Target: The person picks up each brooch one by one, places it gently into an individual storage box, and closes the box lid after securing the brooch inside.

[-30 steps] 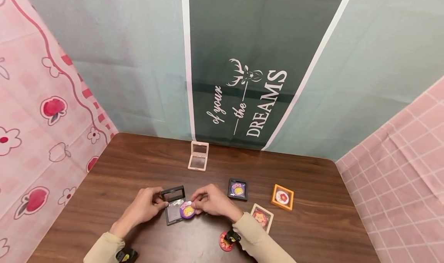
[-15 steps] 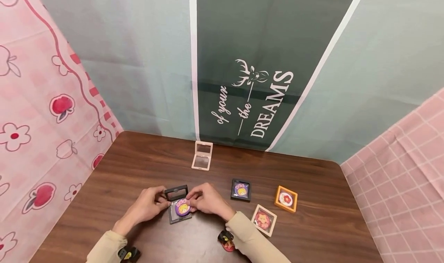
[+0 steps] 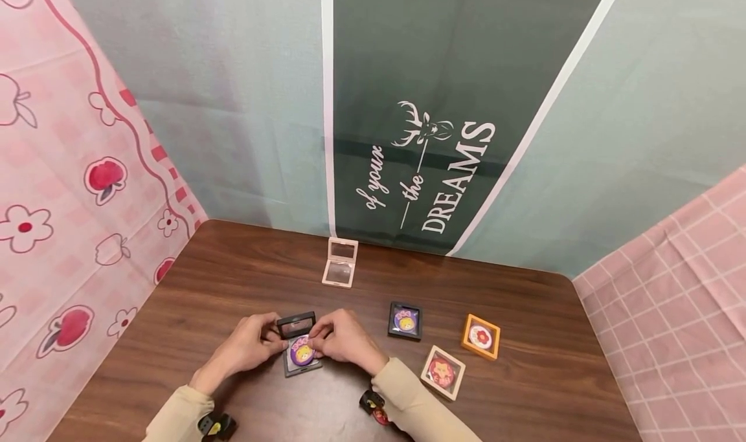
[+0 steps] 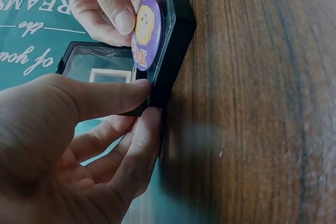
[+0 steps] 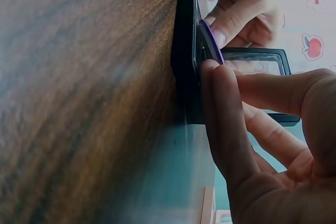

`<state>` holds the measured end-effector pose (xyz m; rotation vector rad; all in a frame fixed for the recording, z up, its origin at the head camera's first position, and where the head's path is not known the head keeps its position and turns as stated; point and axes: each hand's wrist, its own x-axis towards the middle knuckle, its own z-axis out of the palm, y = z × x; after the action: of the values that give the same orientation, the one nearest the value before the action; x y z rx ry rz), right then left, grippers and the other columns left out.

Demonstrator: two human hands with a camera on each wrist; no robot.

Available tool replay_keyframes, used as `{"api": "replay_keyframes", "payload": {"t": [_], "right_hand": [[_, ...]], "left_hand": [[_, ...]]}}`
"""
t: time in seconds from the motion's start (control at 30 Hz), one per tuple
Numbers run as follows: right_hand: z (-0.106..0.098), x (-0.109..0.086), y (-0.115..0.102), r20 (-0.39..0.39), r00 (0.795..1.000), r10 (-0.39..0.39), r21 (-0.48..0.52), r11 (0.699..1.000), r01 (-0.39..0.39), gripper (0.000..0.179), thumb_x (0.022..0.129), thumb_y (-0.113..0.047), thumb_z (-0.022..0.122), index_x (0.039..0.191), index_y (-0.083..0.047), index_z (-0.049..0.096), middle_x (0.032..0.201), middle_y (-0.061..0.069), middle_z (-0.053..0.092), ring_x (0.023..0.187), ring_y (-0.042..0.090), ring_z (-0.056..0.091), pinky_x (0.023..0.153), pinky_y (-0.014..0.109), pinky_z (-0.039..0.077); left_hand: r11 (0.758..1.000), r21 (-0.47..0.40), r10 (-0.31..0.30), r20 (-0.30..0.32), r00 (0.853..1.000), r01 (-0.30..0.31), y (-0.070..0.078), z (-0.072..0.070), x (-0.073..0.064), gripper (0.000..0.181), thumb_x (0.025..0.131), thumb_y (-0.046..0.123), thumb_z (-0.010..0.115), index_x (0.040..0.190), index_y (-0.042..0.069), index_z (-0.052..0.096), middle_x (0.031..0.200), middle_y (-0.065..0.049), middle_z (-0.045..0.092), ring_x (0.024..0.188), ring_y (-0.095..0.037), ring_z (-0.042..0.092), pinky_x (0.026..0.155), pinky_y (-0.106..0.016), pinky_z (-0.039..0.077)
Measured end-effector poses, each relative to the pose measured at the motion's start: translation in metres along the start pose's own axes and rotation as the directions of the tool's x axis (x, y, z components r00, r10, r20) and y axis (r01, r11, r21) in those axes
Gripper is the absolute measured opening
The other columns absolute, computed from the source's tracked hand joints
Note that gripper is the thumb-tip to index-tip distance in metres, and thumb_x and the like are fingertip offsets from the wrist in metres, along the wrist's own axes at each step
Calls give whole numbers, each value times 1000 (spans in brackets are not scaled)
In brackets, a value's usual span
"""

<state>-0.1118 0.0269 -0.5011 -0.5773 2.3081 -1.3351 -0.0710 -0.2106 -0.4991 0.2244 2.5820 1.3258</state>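
Observation:
A black hinged display frame [image 3: 303, 369] lies on the table with its lid raised and clear film in its base. My left hand [image 3: 252, 342] grips its left side near the hinge, thumb on the edge, as the left wrist view also shows. Over the base sits a round purple badge [image 3: 302, 351] with a yellow bear. My right hand [image 3: 344, 340] pinches the badge's right edge between thumb and fingers. In the right wrist view the badge [image 5: 211, 43] is tilted, one edge close to the film; whether it touches there I cannot tell.
An open pale pink frame [image 3: 340, 262] stands at the back. To the right lie a black frame [image 3: 405, 321], an orange frame [image 3: 480, 336] and a cream frame [image 3: 443, 372], each with a badge. A red badge [image 3: 380, 417] is partly hidden by my right wrist.
My right hand has carried the purple badge leftward, from the black frame's right edge to over its base. The left hand keeps its hold on the frame. The head view has shifted slightly.

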Motion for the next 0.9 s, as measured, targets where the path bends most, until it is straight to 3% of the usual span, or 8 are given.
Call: {"api": "replay_keyframes", "payload": {"t": [0.23, 0.5, 0.9], "right_hand": [[3, -1, -4, -39, 999, -5, -38, 999, 3, 9, 87, -2, 83, 82, -8, 78, 65, -8, 71, 52, -6, 60, 51, 17, 50], [4, -1, -4, -113, 992, -60, -185, 982, 39, 6, 85, -9, 83, 82, -12, 79, 68, -12, 70, 58, -10, 56, 59, 13, 49], [5, -3, -2, -141, 987, -73, -219, 975, 41, 5, 85, -12, 84, 84, -13, 79, 69, -13, 69, 61, -8, 56, 59, 14, 47]], "left_hand": [[1000, 8, -21, 9, 1000, 21, 1, 0, -1, 25, 84, 7, 88, 94, 9, 66, 82, 2, 74, 76, -9, 68, 66, -23, 52], [998, -60, -22, 50, 998, 25, 1, 1, -1, 41, 76, 9, 96, 102, 3, 64, 86, -5, 71, 82, -16, 71, 70, -21, 59], [998, -40, -42, 9, 999, 42, 0, 6, -2, 41, 76, 11, 97, 101, 4, 64, 84, -4, 71, 80, -13, 70, 69, -22, 58]]}}
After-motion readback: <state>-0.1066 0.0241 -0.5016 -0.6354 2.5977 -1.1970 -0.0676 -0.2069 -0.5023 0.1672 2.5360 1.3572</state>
